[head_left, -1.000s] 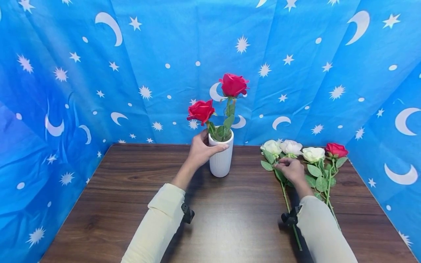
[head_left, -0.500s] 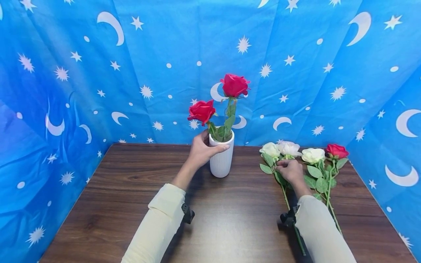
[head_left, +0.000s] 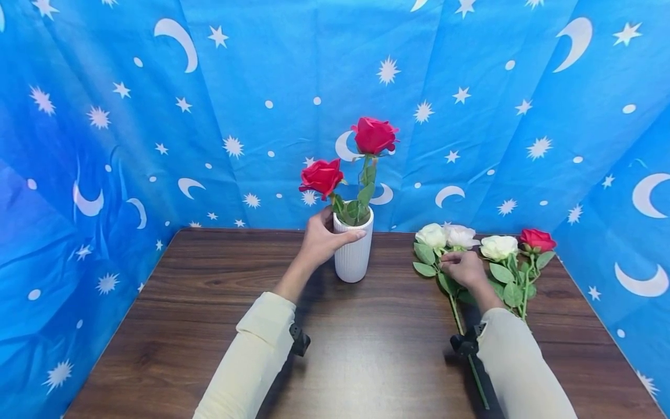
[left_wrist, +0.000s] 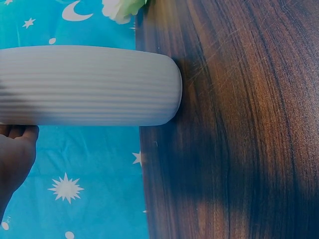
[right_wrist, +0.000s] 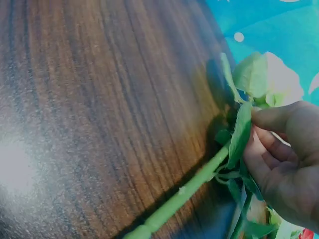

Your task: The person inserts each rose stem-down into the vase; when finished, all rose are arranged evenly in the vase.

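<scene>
My left hand point(head_left: 320, 240) grips the upper part of a white ribbed vase point(head_left: 352, 259), thumb across its front. The vase stands upright on the table, with two red roses in it: a taller one point(head_left: 375, 136) and a lower one point(head_left: 321, 177) leaning left. At the right, my right hand point(head_left: 464, 269) pinches a white rose point(head_left: 431, 235) just below its bloom. In the right wrist view, thumb and fingers point(right_wrist: 271, 119) meet behind a leaf point(right_wrist: 241, 130), and the thick green stem point(right_wrist: 189, 191) runs down toward the lower left.
Beside the held flower lie a pale pink rose point(head_left: 460, 237), another white rose point(head_left: 499, 248) and a red rose point(head_left: 537, 240), their leaves and stems overlapping. A blue cloth point(head_left: 262, 70) with moons and stars hangs behind the dark wooden table point(head_left: 209, 326).
The white rose in my right hand has turned slightly, its leaves shifting and its stem's lower end swinging a little right. My left hand and the vase stay in place.
</scene>
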`<state>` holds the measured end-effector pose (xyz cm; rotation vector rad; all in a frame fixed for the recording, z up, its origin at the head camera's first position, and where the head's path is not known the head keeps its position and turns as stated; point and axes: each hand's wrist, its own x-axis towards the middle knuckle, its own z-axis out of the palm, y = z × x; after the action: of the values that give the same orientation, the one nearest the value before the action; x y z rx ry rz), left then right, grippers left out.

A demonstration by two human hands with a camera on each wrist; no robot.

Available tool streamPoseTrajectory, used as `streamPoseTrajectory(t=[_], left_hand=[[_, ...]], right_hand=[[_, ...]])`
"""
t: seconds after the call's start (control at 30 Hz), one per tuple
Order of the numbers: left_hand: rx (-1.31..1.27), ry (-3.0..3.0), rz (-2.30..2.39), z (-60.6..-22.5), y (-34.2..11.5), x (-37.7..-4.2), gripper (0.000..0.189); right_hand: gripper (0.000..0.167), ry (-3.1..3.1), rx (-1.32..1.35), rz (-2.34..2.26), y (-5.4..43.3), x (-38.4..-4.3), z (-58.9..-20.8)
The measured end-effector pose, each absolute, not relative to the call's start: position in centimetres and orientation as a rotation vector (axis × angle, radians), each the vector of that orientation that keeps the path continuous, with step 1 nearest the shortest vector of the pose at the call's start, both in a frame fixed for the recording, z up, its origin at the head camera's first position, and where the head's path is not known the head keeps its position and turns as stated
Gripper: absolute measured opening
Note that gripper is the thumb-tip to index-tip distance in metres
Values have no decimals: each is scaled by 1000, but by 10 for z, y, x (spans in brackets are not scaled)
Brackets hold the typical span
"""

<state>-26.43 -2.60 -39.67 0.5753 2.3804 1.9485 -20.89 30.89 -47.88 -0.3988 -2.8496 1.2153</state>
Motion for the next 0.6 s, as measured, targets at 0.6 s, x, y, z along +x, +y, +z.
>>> streamPoseTrajectory(t=[0.6], left_hand=[[580,2375,1953,-396,-25,-264,62]], right_hand=[[19,-2499,-497,1886,313,-210,-444]])
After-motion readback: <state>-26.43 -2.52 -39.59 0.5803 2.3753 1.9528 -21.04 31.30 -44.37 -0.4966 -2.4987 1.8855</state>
